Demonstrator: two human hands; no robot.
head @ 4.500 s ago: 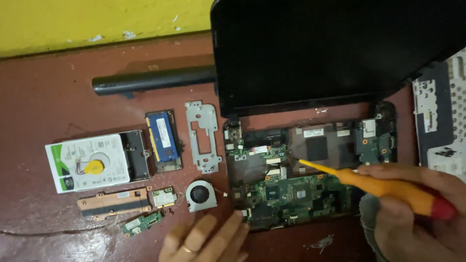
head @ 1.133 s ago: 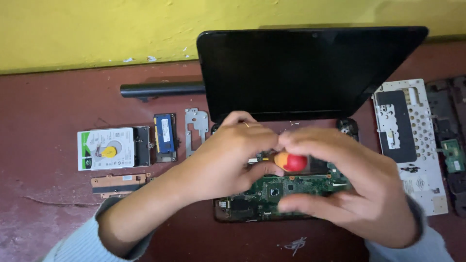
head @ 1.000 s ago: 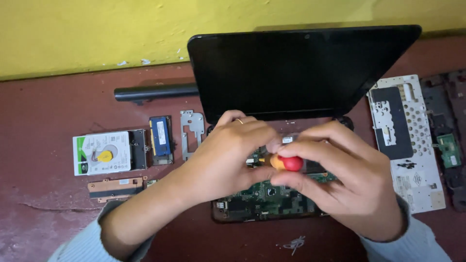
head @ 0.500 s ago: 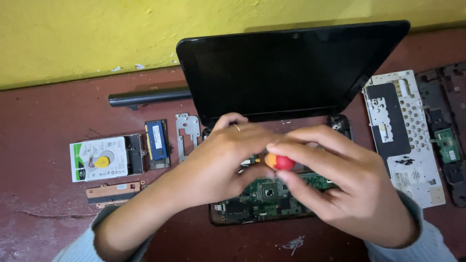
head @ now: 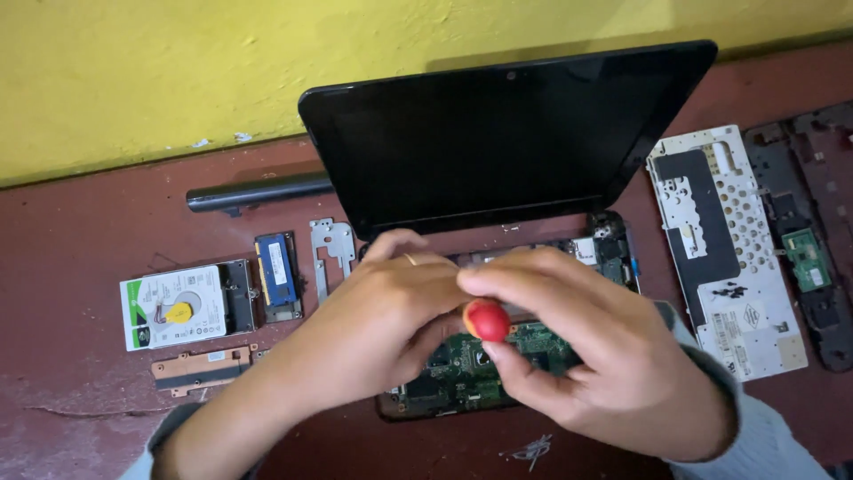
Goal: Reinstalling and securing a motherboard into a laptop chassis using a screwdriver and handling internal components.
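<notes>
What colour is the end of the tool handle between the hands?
Red: the rounded handle end shows clearly in the head view.

Screwdriver with round red end (head: 487,320): shaft and tip hidden by both hands.
Green laptop board (head: 498,356): mostly covered.
Dark plastic cover (head: 813,231): cut off at right edge.

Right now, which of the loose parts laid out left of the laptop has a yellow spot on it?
The hard drive, white-labelled, farthest left; the memory stick and metal bracket show none.
</notes>
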